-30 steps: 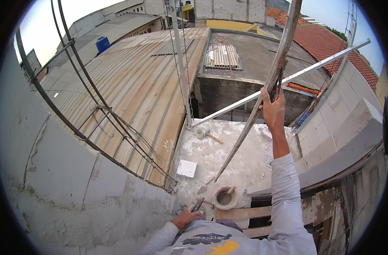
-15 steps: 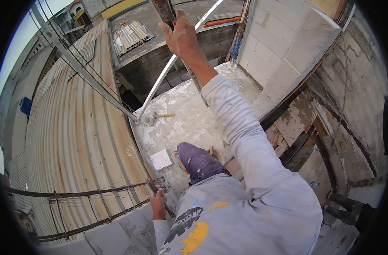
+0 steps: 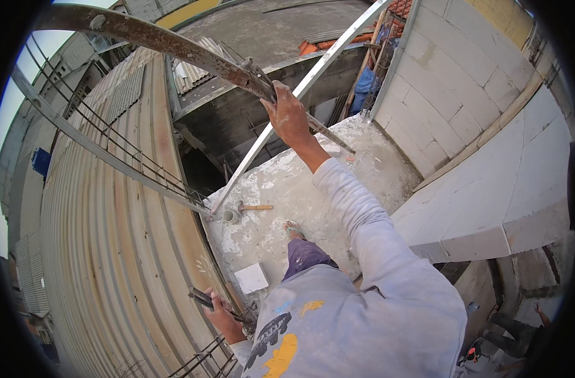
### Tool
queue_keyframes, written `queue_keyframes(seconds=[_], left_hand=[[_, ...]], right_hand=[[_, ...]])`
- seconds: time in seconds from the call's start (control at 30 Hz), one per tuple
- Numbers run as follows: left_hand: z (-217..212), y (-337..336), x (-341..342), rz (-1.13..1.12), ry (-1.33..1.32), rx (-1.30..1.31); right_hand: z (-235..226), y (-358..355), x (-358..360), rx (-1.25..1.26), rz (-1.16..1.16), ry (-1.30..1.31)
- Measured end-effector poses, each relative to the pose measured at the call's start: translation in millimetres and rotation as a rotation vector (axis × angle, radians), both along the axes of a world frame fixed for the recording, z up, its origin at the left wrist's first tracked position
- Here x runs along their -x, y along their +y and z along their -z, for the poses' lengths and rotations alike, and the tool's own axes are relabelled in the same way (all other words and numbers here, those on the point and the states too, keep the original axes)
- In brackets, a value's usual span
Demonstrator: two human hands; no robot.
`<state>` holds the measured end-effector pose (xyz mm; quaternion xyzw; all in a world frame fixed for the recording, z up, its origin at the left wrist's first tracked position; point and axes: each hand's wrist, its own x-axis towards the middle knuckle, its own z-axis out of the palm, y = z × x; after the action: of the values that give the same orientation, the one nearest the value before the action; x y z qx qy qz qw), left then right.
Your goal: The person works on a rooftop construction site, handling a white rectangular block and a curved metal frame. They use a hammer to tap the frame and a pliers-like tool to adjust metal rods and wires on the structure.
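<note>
My right hand (image 3: 290, 121) is raised ahead and closed on a long rusty bar (image 3: 193, 55) spotted with dried mortar. The bar runs from the far left down toward the floor past my hand. Low at my left side, my left hand (image 3: 223, 319) grips dark metal rods (image 3: 201, 297); their far ends are partly hidden by my body. A hammer (image 3: 256, 207) with a wooden handle lies on the mortar-splashed floor (image 3: 319, 195), beside a short grey tube-like piece (image 3: 230, 217). Nearer me lies a square white block (image 3: 251, 278).
A pale metal post (image 3: 312, 79) slants up behind the bar. Corrugated roofing (image 3: 123, 214) drops away beyond the left edge, with a rebar frame (image 3: 142, 165) over it. White block walls (image 3: 451, 82) stand at right. Another person (image 3: 511, 335) is below, at lower right.
The rusty bar has swung from steep to a leftward slant, with my right hand still on it. My view has turned rightward, and my left hand has moved lower with the rods.
</note>
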<state>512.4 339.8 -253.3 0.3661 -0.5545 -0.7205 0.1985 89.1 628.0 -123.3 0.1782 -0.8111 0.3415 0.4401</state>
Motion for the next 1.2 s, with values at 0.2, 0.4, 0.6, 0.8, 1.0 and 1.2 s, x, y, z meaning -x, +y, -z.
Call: queue_keyframes(seconds=[0.2,0.4,0.6,0.8,1.0,1.2], left_hand=[[-125.1,-39.1,202.9,-0.019,0.248,0.201],[-266.3,-82.6,359.7,-0.006,0.651,0.382],[-380.8,-109.4,397.8,-0.024,0.808,0.601],[-362.6,-63.5,492.7,-0.027,0.924,0.366],[-357.7,-106.7,475.2,-0.202,0.876,0.424],[-349.5,-144.6,506.2,-0.184,0.787,0.459]], right_hand=[[41.5,40.5,112.1,-0.078,-0.042,-0.167],[107.0,104.2,189.9,-0.132,0.009,-0.26],[127.9,87.7,237.9,-0.17,-0.106,-0.293],[199.0,148.6,254.2,-0.182,-0.032,-0.483],[200.6,118.6,258.9,-0.205,-0.111,-0.521],[208.6,93.9,263.7,-0.28,-0.13,-0.494]])
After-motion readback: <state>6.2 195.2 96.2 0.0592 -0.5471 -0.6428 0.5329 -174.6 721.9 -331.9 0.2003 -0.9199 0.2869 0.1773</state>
